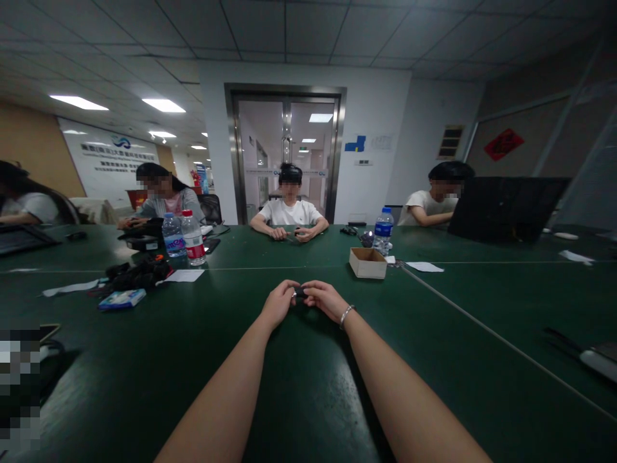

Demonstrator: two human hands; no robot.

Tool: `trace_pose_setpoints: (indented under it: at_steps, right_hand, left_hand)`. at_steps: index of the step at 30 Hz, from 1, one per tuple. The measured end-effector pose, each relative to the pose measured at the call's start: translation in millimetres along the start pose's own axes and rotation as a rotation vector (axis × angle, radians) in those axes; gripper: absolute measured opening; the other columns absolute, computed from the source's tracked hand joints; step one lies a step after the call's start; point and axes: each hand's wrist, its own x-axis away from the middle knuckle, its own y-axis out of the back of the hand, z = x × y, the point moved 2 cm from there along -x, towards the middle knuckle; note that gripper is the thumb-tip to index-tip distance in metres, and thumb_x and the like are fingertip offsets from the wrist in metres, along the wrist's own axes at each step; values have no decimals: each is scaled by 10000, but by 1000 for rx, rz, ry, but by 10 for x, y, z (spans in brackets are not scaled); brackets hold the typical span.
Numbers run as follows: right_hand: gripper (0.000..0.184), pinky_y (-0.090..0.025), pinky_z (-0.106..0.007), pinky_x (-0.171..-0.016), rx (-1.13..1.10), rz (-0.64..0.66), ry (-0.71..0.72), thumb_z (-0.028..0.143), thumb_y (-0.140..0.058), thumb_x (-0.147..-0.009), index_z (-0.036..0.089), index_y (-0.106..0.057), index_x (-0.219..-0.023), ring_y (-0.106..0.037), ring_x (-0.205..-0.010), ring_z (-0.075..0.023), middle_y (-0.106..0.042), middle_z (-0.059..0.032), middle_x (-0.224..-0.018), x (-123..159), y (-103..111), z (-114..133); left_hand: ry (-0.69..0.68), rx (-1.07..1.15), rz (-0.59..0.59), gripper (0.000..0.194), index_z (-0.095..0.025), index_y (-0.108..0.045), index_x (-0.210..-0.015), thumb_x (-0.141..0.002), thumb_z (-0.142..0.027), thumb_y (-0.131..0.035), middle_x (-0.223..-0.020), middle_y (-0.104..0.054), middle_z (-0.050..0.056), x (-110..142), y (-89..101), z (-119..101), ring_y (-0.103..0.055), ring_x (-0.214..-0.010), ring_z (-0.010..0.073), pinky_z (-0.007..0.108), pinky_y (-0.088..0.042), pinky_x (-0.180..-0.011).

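Observation:
Both of my hands meet over the middle of the green table point(202, 360). Between them is a small black object point(299, 292), too small and too covered by fingers to name. My left hand point(280, 303) is closed on its left side, where a bit of shiny metal shows at the fingertips. From the right, my right hand point(326, 299) pinches the same object with thumb and fingers, and a silver bracelet point(345, 315) circles that wrist. An open cardboard box point(367, 265) stands beyond my right hand.
Two bottles point(194, 241) stand at the left behind a black tangle of gear point(137, 273) and a blue-white packet point(122, 299). Another water bottle point(384, 230) is behind the box. A person point(289, 209) sits opposite, and a black monitor point(511, 206) stands at the right.

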Motion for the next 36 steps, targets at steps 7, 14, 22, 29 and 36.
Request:
trace_pose_setpoints:
  at_steps: [7, 14, 22, 29, 36]
  right_hand:
    - [134, -472, -149, -458, 3, -24, -4, 98, -667, -686, 107, -625, -812, -579, -515, -88, -618, -37, -635, -18, 15, -23]
    - [124, -483, -156, -475, 9, -13, 2, 93, -654, -695, 107, -624, -815, -585, -531, -90, -629, -50, -670, -11, 16, -16]
    - [132, -475, -144, -481, 11, -12, 0, 92, -661, -686, 101, -625, -812, -583, -530, -86, -627, -51, -660, -12, 11, -15]
    - [128, -477, -146, -479, 11, -4, 1, 82, -645, -693, 104, -620, -816, -585, -535, -88, -626, -46, -657, 3, -3, 5]
    - [144, -471, -138, -474, 3, -5, -2, 91, -654, -684, 97, -608, -821, -585, -523, -87, -618, -37, -623, -10, 7, -9]
  left_hand:
    - [12, 25, -12, 304, -182, -573, -990, -799, -360, -417, -668, -531, 2, 14, -4, -29, -475, -598, 121, 205, -354, -535]
    - [-2, 11, -9, 353, -182, -584, -968, -827, -419, -364, -588, -494, -12, -3, -4, -6, -448, -542, 116, 211, -337, -511]
    - [7, -16, -8, 365, -176, -593, -963, -834, -419, -354, -590, -496, -9, -9, -1, 1, -438, -526, 110, 207, -338, -505]
    - [2, 1, 9, 317, -182, -586, -963, -822, -391, -394, -617, -500, -9, 8, 0, -23, -449, -554, 109, 201, -337, -505]
    - [-5, 6, -7, 334, -175, -573, -994, -797, -415, -451, -701, -540, 8, -6, -5, 2, -491, -625, 118, 200, -354, -530]
